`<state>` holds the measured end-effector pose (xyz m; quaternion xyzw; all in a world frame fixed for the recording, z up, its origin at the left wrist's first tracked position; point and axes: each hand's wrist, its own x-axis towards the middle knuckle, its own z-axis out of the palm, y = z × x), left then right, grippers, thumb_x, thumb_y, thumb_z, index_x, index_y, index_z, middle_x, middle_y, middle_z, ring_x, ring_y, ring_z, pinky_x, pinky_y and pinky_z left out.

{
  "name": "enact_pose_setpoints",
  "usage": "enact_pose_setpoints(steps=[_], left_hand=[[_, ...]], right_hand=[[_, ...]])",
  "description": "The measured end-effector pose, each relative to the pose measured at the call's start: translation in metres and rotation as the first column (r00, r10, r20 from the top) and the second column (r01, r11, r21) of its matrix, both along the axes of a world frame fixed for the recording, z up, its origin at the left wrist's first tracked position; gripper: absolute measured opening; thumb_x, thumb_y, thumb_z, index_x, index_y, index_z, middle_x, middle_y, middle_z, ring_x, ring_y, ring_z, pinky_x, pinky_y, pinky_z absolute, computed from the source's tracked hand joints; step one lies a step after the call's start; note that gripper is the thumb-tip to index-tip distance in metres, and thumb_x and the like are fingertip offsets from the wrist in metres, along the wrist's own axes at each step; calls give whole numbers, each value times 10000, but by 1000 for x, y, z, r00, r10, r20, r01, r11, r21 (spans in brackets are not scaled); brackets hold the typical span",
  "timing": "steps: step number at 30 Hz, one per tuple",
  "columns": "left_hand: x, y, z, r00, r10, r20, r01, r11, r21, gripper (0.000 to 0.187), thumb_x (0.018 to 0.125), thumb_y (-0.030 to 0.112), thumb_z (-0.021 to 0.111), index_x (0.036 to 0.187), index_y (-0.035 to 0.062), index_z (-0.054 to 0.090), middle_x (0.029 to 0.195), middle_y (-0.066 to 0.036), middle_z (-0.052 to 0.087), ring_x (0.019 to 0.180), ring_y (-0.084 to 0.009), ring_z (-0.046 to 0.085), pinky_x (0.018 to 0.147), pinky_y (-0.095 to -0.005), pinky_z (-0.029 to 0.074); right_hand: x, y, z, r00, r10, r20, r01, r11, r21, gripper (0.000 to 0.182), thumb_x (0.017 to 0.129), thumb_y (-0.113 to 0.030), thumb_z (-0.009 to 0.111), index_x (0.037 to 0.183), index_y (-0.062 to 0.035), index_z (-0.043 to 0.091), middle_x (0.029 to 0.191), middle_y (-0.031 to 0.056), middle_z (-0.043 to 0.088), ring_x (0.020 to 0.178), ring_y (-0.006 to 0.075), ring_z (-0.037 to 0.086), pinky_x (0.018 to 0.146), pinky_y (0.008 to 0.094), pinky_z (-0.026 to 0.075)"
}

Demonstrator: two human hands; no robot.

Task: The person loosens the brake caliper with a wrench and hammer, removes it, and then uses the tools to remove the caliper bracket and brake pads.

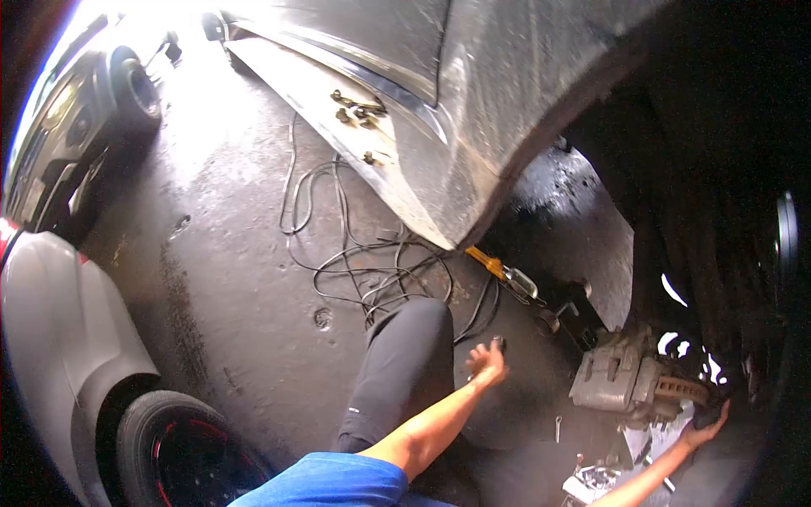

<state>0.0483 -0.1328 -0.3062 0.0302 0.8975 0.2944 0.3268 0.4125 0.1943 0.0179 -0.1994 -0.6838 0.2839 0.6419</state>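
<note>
My left hand (487,363) is over the dark floor beside my knee, its fingers curled round a small dark object whose kind I cannot make out. At the lower right, my right hand (708,429) reaches up beside the brake disc (681,389), fingers partly in shadow; whether it holds anything is hidden. The grey brake caliper (606,378) sits against the disc, left of my right hand. Above my left hand, a yellow work lamp (500,270) hangs or lies near the lower corner of the car's bodywork.
Black cable (346,269) lies in loops on the floor. Several bolts (359,114) rest on the car's sill (308,106). A silver car (72,313) with a wheel (190,448) stands at left, a dark car (80,127) behind it. Metal tools (591,482) lie at the bottom right.
</note>
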Motion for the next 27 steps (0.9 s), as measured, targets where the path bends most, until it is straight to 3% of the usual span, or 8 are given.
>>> enact_pose_setpoints(steps=[3, 8, 13, 18, 20, 22, 24, 27], left_hand=[[-26, -14, 83, 981, -142, -132, 187, 869, 459, 529, 913, 291, 581, 1367, 78, 413, 1291, -233, 449, 1122, -440, 532, 899, -520, 470], [-49, -52, 245, 946, -54, -321, 305, 491, 816, 598, 923, 403, 559, 1368, 27, 426, 1315, -293, 434, 1160, -460, 512, 984, -477, 443], [14, -10, 307, 642, -164, -749, 753, 320, 575, 865, 871, 676, 442, 1518, 146, 218, 1520, -318, 127, 1427, -486, 60, 1147, -599, 69], [32, 6, 305, 687, -99, -720, 709, 308, 634, 758, 871, 559, 533, 1483, 163, 327, 1504, -264, 233, 1342, -461, 284, 1103, -569, 221], [32, 4, 304, 699, -130, -703, 701, 318, 638, 756, 868, 554, 543, 1479, 159, 335, 1503, -256, 240, 1349, -459, 277, 1106, -565, 219], [34, 6, 302, 715, -84, -694, 680, 315, 663, 751, 855, 549, 563, 1462, 153, 367, 1469, -254, 291, 1330, -457, 295, 1097, -560, 234], [37, 9, 299, 724, -75, -686, 669, 319, 672, 751, 846, 547, 577, 1453, 150, 383, 1447, -253, 319, 1317, -456, 305, 1091, -556, 243], [38, 13, 297, 736, -50, -675, 654, 307, 691, 762, 824, 538, 604, 1446, 150, 396, 1407, -254, 357, 1288, -453, 331, 1077, -555, 259]], right_hand=[[-1, 4, 2, 998, 13, 66, -19, 996, 89, 517, 819, 12, 559, 1329, 49, 481, 1390, 195, 478, 1239, 322, 498, 1062, 459, 378], [2, 11, -1, 994, 113, 5, -113, 992, 57, 546, 815, -41, 564, 1345, 45, 466, 1381, 197, 485, 1238, 313, 497, 1070, 447, 366], [-4, -12, 7, 980, -123, 159, 120, 992, 29, 618, 751, -17, 578, 1355, 33, 460, 1388, 194, 485, 1288, 305, 455, 1103, 443, 315], [10, -58, 19, 809, -453, 375, 410, 892, 193, 523, 814, -95, 569, 1321, 17, 509, 1364, 159, 514, 1292, 279, 452, 1119, 422, 286], [11, -97, 12, 914, -380, 146, 398, 908, -133, 426, 900, -143, 498, 1295, 9, 547, 1289, 151, 571, 1243, 268, 492, 1103, 400, 311], [18, -130, -10, 816, -571, 88, 543, 706, -455, 354, 905, -228, 538, 1187, -28, 617, 1154, 120, 618, 1105, 245, 557, 995, 370, 409], [17, -152, -59, 785, -593, -177, 354, 665, -658, 281, 890, -322, 573, 1046, -94, 625, 996, 47, 597, 906, 191, 567, 836, 327, 457], [68, -155, -182, 925, -372, -73, 142, 519, -843, 185, 861, -295, 590, 919, -122, 565, 839, 8, 534, 778, 138, 524, 727, 297, 449]])
